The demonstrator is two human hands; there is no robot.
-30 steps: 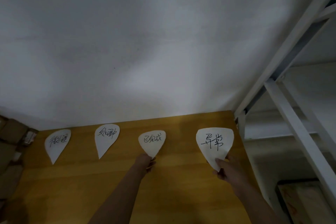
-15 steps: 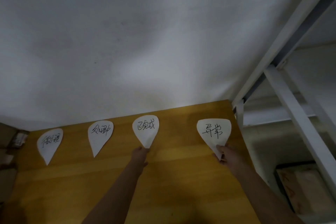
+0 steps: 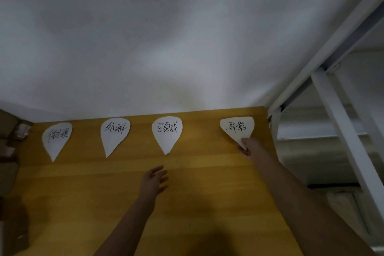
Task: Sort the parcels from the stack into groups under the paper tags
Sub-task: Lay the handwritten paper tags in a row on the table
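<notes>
My right hand [image 3: 250, 147] pinches the lower tip of the fourth tag [image 3: 236, 128], counted from the left, and keeps it down on the table [image 3: 207, 203] near the right edge. My left hand [image 3: 153, 181] holds nothing. Its fingers are loose and a little spread, and it is just below the point of the third tag [image 3: 167, 133], apart from the paper. I cannot tell if it touches the wood or hangs above it.

Further left lie the second tag [image 3: 115, 135] and the first tag [image 3: 56, 139]. All four make one row along the wall [image 3: 187, 48], points toward me, each with handwritten characters. The parcels [image 3: 8, 151] are at the far left, brown boxes in a dim stack beside the table's end. None lies under any tag. At the right stands a white rack [image 3: 336, 122].

I judge that I am in the preparing step, setting out the tags, and the sorting itself is not begun. The next move asks me to release the fourth tag without dragging it, because the paper is light. Then I should turn left to the stack, take one parcel and read which tag it belongs to.
</notes>
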